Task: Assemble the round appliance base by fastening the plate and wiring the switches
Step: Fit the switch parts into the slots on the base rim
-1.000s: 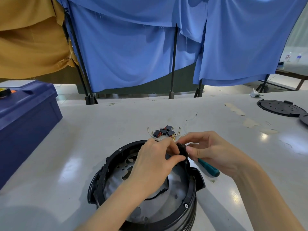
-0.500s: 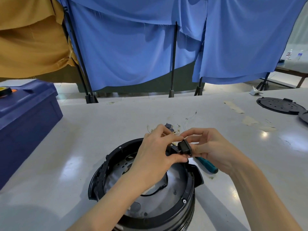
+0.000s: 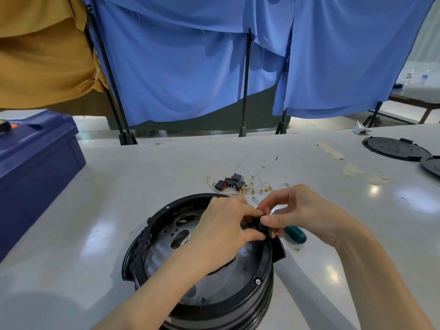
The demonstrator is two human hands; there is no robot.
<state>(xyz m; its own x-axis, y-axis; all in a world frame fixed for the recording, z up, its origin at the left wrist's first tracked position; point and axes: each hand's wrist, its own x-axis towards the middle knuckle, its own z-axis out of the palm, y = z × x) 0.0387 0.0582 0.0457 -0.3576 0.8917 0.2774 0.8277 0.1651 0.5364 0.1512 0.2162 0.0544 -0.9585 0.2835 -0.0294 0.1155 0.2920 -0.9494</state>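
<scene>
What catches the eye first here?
The left hand and right hand pinch a small black part over the round black base in the near centre. Just beyond lie loose switches with wires; blue curtains fill the background.

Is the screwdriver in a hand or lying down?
Lying down: the screwdriver rests on the table, beneath the right hand.

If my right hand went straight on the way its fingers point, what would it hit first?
Most likely the left hand: the right hand points across at it, both pinching the same small black part.
</scene>
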